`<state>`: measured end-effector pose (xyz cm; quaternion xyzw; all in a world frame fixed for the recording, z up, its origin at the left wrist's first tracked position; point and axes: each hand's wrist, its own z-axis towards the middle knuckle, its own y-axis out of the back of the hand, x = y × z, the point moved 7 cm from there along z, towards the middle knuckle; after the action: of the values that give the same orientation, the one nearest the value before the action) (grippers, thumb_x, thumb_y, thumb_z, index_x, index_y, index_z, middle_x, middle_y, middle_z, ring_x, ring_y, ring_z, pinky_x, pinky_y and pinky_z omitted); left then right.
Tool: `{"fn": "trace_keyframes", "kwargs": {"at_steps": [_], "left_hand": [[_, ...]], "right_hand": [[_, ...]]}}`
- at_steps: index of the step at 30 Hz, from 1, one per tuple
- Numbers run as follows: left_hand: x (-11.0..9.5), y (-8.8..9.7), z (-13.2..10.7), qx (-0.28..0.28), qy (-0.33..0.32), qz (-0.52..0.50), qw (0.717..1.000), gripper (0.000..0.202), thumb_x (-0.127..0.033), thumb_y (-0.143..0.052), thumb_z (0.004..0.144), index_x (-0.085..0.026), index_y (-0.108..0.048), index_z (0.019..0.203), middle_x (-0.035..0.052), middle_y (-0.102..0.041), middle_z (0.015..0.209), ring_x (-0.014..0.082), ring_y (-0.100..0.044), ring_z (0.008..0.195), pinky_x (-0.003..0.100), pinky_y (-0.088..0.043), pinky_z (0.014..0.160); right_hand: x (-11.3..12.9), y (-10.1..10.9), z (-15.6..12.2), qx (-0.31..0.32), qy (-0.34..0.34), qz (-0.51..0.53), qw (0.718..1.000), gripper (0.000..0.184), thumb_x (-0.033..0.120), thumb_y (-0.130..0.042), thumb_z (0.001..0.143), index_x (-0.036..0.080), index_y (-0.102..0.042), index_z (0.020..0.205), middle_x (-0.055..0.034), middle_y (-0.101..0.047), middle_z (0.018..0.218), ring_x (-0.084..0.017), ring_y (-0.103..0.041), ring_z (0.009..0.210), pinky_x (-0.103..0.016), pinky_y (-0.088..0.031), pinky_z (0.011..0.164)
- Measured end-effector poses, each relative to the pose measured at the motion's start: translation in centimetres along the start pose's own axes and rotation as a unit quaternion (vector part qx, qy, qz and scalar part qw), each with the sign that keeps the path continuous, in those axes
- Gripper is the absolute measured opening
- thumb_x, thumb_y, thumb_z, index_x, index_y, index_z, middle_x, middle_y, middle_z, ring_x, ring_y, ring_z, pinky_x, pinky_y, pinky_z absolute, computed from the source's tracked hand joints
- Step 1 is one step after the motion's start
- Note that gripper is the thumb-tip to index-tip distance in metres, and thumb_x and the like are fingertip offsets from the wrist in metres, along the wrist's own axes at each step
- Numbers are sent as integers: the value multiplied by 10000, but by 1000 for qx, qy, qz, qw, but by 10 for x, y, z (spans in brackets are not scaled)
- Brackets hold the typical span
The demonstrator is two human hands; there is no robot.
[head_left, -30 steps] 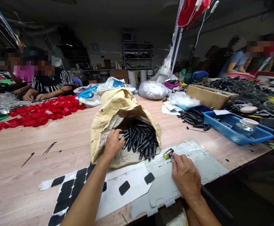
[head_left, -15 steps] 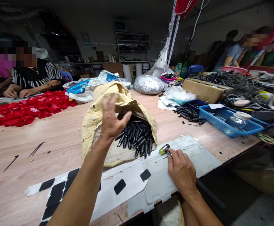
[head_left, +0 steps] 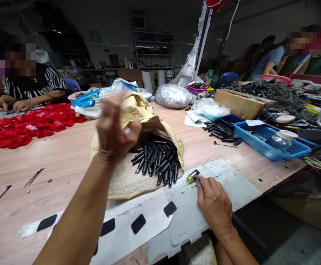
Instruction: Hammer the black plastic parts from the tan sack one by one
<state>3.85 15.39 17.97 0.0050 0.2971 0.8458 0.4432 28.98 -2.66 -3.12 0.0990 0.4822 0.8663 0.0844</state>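
My left hand [head_left: 115, 127], blurred by motion, is raised in front of the yellow woven sack [head_left: 122, 184]. Its thumb stands apart from the fingers, and nothing shows in it. Out of the sack's mouth spill several black, pen-like plastic parts [head_left: 160, 158]. Resting on the grey board [head_left: 226, 176], my right hand [head_left: 214, 200] is closed around a small hammer [head_left: 193, 176]. The hammer's head has a metal end and a yellow-green end; a dark handle runs back beneath the hand. Black rounded-square pads [head_left: 138, 223] lie on white backing sheets left of the board.
A blue basket [head_left: 271, 154] holding a jar stands at the right, beside loose black parts [head_left: 222, 133] and a cardboard box [head_left: 240, 105]. Red pieces [head_left: 33, 125] are heaped at the left, where a person [head_left: 30, 88] works. Black strips [head_left: 34, 177] lie on the table.
My left hand has moved left and slightly toward me, away from the sack's mouth. The right hand keeps its hold on the hammer. The view has shifted slightly.
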Motion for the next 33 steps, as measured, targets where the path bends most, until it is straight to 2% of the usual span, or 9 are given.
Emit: {"fn": "trace_keyframes", "kwargs": {"at_steps": [2, 5, 8, 12, 16, 19, 22, 26, 33], "left_hand": [[17, -46, -20, 140, 45, 36, 989, 426, -207, -504, 936, -153, -605, 1346, 75, -678, 1330, 257, -605, 1260, 416, -457, 1125], [64, -102, -65, 320, 149, 108, 929, 451, -84, -504, 844, -180, -701, 1238, 96, -735, 1217, 253, -677, 1125, 341, -515, 1007], [97, -122, -98, 362, 188, 147, 901, 462, -25, -527, 760, -151, -746, 1146, 148, -740, 1138, 291, -684, 1094, 338, -529, 936], [111, -120, -117, 371, 222, 188, 882, 354, -69, -531, 797, -151, -768, 1047, 165, -729, 1097, 302, -689, 1041, 348, -533, 883], [94, -101, -117, 359, 254, 219, 871, 282, -144, -552, 850, -141, -754, 1047, 188, -714, 1113, 330, -691, 1012, 384, -538, 842], [63, -79, -121, 318, 256, 185, 894, 273, -232, -577, 901, -197, -723, 1130, 135, -696, 1151, 309, -681, 1031, 380, -533, 856], [22, -65, -144, 298, 252, 35, 920, 292, -245, -626, 898, -239, -693, 1183, 70, -702, 1125, 259, -671, 1033, 350, -526, 884], [-23, -65, -197, 349, 247, -146, 892, 253, -207, -665, 863, -259, -695, 1108, 36, -703, 1067, 238, -645, 997, 351, -510, 855], [-38, -70, -230, 307, 207, -179, 912, 205, -205, -672, 866, -220, -731, 1062, 57, -650, 930, 259, -564, 964, 388, -450, 850]], "right_hand": [[0, -1, 0, -2, 3, 1, 1000, 252, 210, -513, 985, 227, -617, 1214, -56, -640, 947, -226, -562, 889, -349, -373, 765], [0, 0, 0, -3, 4, -3, 1000, 250, 208, -503, 989, 228, -616, 1211, -58, -642, 952, -226, -561, 882, -351, -372, 764], [1, 0, 0, 1, 0, -3, 1000, 248, 206, -503, 990, 229, -615, 1210, -57, -643, 959, -225, -560, 890, -352, -370, 761], [1, 2, 1, 0, -3, 5, 1000, 248, 204, -497, 989, 229, -614, 1206, -59, -645, 959, -219, -560, 891, -347, -368, 757], [1, 1, 1, -5, -1, 4, 1000, 248, 199, -514, 980, 228, -618, 1203, -56, -642, 951, -216, -557, 888, -343, -366, 755], [0, 1, 0, -9, -1, -2, 1000, 254, 200, -538, 972, 224, -628, 1208, -50, -639, 947, -217, -556, 880, -340, -369, 760], [1, 1, -1, -10, -1, -4, 1000, 261, 209, -554, 968, 225, -636, 1215, -48, -640, 947, -220, -556, 871, -342, -377, 759], [-1, 0, 0, -7, -1, 1, 1000, 261, 209, -553, 967, 221, -650, 1209, -55, -649, 953, -225, -569, 878, -341, -394, 764], [-1, 15, 4, -7, -28, 159, 987, 261, 217, -503, 977, 202, -680, 1168, -70, -691, 991, -224, -640, 928, -325, -464, 791]]}}
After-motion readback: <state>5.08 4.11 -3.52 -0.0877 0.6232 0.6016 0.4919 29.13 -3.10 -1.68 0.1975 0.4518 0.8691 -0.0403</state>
